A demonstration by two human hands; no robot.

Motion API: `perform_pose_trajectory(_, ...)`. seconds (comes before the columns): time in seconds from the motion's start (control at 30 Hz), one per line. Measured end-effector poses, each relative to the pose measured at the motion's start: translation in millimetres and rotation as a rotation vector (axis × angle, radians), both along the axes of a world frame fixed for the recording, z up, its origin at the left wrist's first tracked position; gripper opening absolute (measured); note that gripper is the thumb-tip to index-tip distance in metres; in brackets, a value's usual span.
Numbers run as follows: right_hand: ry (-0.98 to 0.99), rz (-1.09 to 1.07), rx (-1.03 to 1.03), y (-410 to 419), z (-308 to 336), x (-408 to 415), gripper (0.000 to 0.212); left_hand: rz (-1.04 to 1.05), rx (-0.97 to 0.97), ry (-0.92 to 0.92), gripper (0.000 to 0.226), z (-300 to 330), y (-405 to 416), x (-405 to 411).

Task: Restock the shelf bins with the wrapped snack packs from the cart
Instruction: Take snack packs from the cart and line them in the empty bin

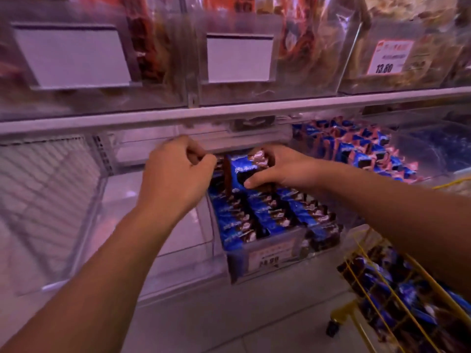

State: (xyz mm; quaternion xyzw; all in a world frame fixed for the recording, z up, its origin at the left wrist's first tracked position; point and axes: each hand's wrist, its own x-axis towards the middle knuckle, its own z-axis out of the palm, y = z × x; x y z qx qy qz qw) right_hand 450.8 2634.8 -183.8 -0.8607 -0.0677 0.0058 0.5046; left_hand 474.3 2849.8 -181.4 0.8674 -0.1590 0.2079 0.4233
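Pinching a light, crinkly blue-and-brown wrapped snack pack (238, 171) by its sides, the right hand (277, 166) sets it upright in the clear bin (267, 253) while the left hand (175, 171) grips neighbouring packs.

Both hands reach into the middle bin (267, 253) on the lower shelf, the left hand (175, 174) beside the right hand (275, 166), which holds a snack pack (239, 171) above the rows of packs (270, 215) inside. Left of it sits another bin (76, 225); the cart (397, 289) stands right, on the floor.
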Motion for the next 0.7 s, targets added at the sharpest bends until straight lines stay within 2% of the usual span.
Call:
perform_pose_trajectory(0.07,-0.008,0.014,-0.215,8.7,-7.2,19.6,0.047,-0.093,0.302,-0.027,0.040,-14.3,12.8,8.4)
perform_pose_trajectory(0.1,-0.021,0.040,-0.284,14.1,-11.3,27.2,0.055,-0.170,0.382,-0.050,0.046,-20.6,16.3,9.5)
perform_pose_trajectory(0.17,-0.114,0.106,-0.485,24.2,-18.6,40.1,0.068,-0.257,0.390,-0.059,0.050,-25.2,20.9,7.6)
perform_pose_trajectory(0.23,-0.232,0.164,-0.756,29.1,-23.5,50.8,0.075,-0.251,0.370,-0.092,0.047,-26.3,22.0,7.9)
perform_pose_trajectory(0.33,-0.259,0.246,-1.080,29.4,-30.5,59.3,0.084,-0.241,0.362,-0.111,0.045,-26.5,22.0,7.9)
perform_pose_trajectory(0.43,-0.170,0.307,-1.160,27.0,-38.0,61.7,0.084,-0.233,0.374,-0.133,0.041,-26.1,20.6,9.2)
perform_pose_trajectory(0.57,-0.146,0.267,-1.228,31.6,-39.8,62.0,0.082,-0.174,0.445,-0.176,0.024,-25.5,17.4,9.2)
perform_pose_trajectory(0.7,-0.216,0.170,-1.113,31.9,-25.0,43.1,0.091,-0.088,0.410,-0.222,0.015,-14.3,7.8,-1.3)
